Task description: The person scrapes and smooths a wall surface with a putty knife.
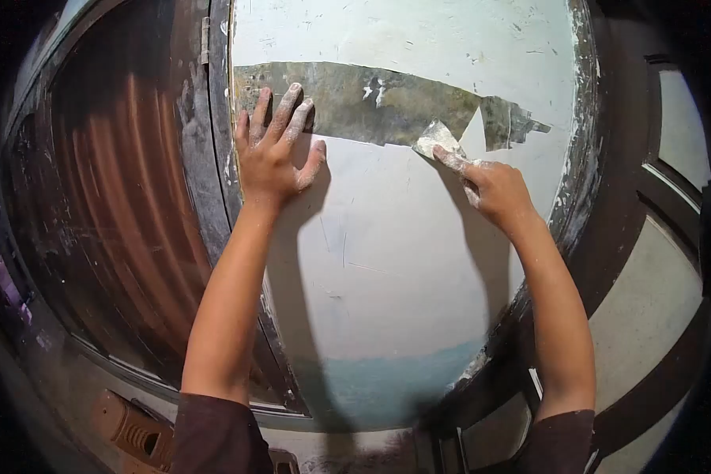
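Observation:
A white panel (pixel 387 237) stands upright in front of me, with a ragged band of bare grey-brown surface (pixel 340 99) across its upper part. My left hand (pixel 276 154) rests on the panel at the band's left end, fingers spread and dusted white. In my right hand (pixel 482 182) is a putty knife (pixel 436 141), its blade coated in white and lying against the band's lower edge. The knife's handle is mostly hidden by my fingers. A pointed white flap (pixel 474 134) shows just right of the blade.
Left of the panel is a dark wooden frame with a hinge (pixel 205 41) and a brown door (pixel 118 182). Dark frames with pale panels (pixel 648 292) stand to the right. Below left is a brown plastic object (pixel 134 430). Pale blue paint (pixel 395 383) covers the panel's bottom.

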A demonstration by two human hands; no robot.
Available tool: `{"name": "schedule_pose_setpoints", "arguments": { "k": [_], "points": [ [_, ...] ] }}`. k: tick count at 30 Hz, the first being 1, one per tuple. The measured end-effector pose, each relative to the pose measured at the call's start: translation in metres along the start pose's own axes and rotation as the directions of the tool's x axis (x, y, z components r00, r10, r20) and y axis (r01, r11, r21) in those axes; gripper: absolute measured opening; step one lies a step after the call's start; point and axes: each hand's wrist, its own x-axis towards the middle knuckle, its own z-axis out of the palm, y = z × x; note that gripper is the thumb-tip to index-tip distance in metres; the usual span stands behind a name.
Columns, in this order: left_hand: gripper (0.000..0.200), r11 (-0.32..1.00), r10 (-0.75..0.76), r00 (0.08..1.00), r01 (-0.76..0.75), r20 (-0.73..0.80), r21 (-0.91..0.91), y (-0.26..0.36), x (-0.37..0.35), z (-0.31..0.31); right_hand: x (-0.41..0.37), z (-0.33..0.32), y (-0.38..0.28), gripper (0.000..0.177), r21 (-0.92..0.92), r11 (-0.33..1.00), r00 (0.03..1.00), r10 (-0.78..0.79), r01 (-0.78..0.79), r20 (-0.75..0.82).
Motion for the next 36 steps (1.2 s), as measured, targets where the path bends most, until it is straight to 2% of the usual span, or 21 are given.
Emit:
{"name": "schedule_pose_setpoints", "arguments": {
  "k": [4, 5, 9, 12, 14, 17, 18, 20, 24, 26, 27, 28, 30, 31, 32, 34, 36],
  "points": [
    [0.054, 1.0, -0.019, 1.0, 0.019, -0.004, -0.007, 0.001, -0.001, 0.0, 0.003, 0.001, -0.006, 0.015, 0.026, 0.999, 0.999, 0.041, -0.04, -0.023],
    [0.053, 0.999, -0.027, 0.999, 0.026, -0.019, -0.029, 0.0, 0.001, 0.002, 0.007, 0.002, -0.007, 0.018, 0.089, 0.996, 1.0, 0.004, -0.002, -0.021],
    [0.053, 0.999, -0.024, 1.0, 0.024, -0.008, -0.034, -0.004, -0.001, 0.001, 0.018, -0.001, -0.018, 0.021, 0.06, 0.998, 0.999, -0.024, 0.026, -0.039],
    [0.051, 0.997, -0.04, 0.999, 0.04, 0.001, -0.059, -0.003, -0.002, 0.0, 0.018, -0.012, -0.014, 0.012, 0.059, 0.998, 0.998, -0.006, 0.01, -0.064],
    [0.05, 0.998, -0.04, 0.999, 0.039, -0.008, -0.045, -0.001, -0.002, 0.001, 0.023, 0.005, -0.012, 0.007, 0.023, 0.999, 0.993, -0.033, 0.036, -0.116],
    [0.049, 0.998, -0.013, 1.0, 0.012, -0.016, -0.065, -0.006, -0.003, 0.002, 0.024, -0.001, -0.024, 0.006, -0.016, 1.0, 0.994, -0.022, 0.021, -0.104],
    [0.05, 0.997, -0.016, 1.0, 0.014, -0.017, -0.07, -0.006, -0.003, 0.001, 0.02, 0.007, -0.007, 0.049, -0.069, 0.995, 0.996, -0.078, 0.075, -0.042],
    [0.051, 0.997, -0.034, 0.999, 0.033, -0.008, -0.07, -0.004, -0.003, 0.0, 0.013, -0.005, -0.01, 0.049, -0.06, 0.998, 0.999, -0.03, 0.027, -0.04],
    [0.049, 0.997, -0.038, 0.999, 0.036, -0.033, -0.065, -0.002, -0.002, 0.001, 0.015, -0.005, -0.019, 0.054, -0.104, 0.994, 0.999, -0.031, 0.026, -0.042],
    [0.049, 0.997, -0.048, 0.998, 0.046, -0.029, -0.069, 0.0, -0.002, 0.001, 0.012, 0.016, -0.005, 0.06, -0.112, 0.994, 1.0, -0.023, 0.022, -0.016],
    [0.05, 0.997, -0.042, 0.999, 0.04, -0.03, -0.065, -0.001, -0.003, 0.001, 0.009, 0.007, -0.013, 0.055, -0.093, 0.995, 0.995, -0.042, 0.034, -0.086],
    [0.05, 0.998, -0.034, 0.999, 0.032, -0.033, -0.059, -0.002, -0.003, 0.001, 0.009, 0.002, -0.015, 0.055, -0.095, 0.995, 0.995, -0.042, 0.033, -0.093],
    [0.05, 0.998, -0.036, 0.999, 0.034, -0.036, -0.054, -0.001, -0.004, 0.001, 0.01, -0.004, -0.018, 0.036, -0.052, 0.999, 0.998, -0.004, 0.0, -0.065],
    [0.05, 0.998, -0.043, 0.998, 0.04, -0.037, -0.054, 0.0, -0.003, 0.001, 0.012, -0.006, -0.019, 0.037, -0.068, 0.998, 0.998, -0.007, 0.002, -0.066],
    [0.05, 0.997, -0.049, 0.998, 0.047, -0.032, -0.058, 0.001, -0.002, 0.002, 0.015, -0.005, -0.023, 0.057, -0.052, 0.998, 0.995, -0.042, 0.038, -0.085],
    [0.05, 0.997, -0.051, 0.999, 0.05, -0.012, -0.051, 0.002, -0.001, -0.002, 0.022, -0.004, -0.031, 0.074, -0.146, 0.989, 1.0, -0.029, 0.03, 0.009],
    [0.051, 0.998, -0.046, 0.999, 0.045, -0.006, -0.051, 0.0, -0.002, -0.002, 0.025, -0.002, -0.018, 0.074, -0.153, 0.987, 0.999, -0.046, 0.047, 0.01]
  ]
}}
